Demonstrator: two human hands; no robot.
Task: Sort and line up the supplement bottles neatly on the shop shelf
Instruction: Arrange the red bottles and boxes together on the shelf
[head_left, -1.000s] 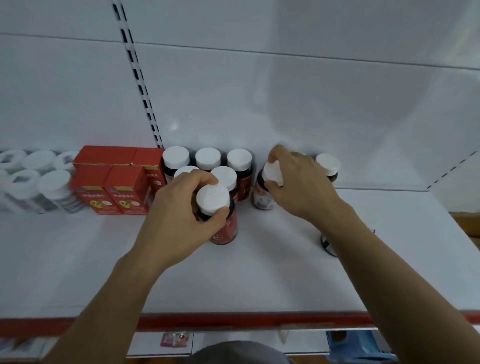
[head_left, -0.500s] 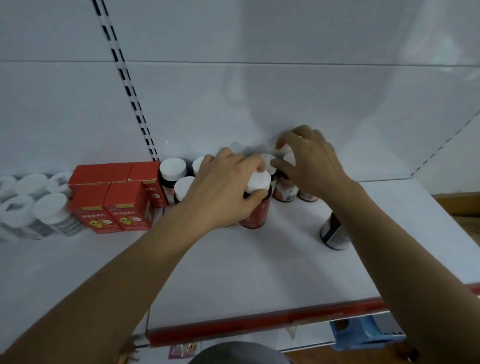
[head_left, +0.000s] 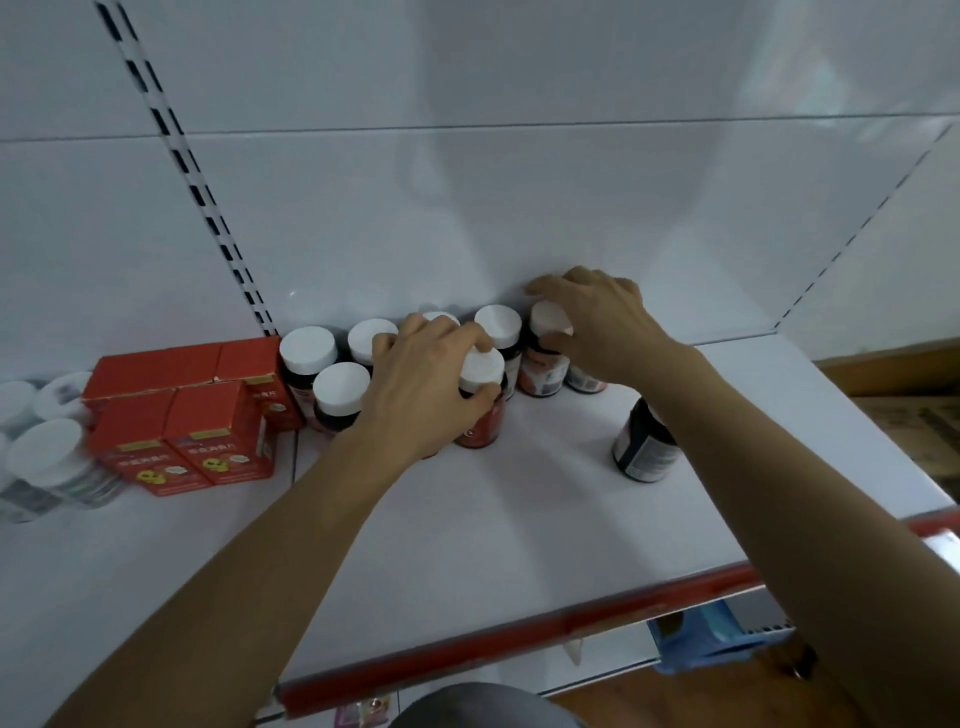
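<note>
While the left hand (head_left: 423, 384) is gripping a red bottle (head_left: 480, 410) by its cap, the right hand (head_left: 597, 322) is pinching a bottle (head_left: 543, 364) just beside it.

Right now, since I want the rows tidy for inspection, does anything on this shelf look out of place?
Yes: one dark bottle stands alone right of the rows, partly hidden by the right forearm, away from the other bottles at the back.

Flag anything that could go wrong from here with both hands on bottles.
The right hand holds a back-row bottle, its forearm passing over the lone dark bottle; pulling back could knock that over. The left hand grips the red-label bottle tight against white-capped neighbours; a push might topple them.
</note>
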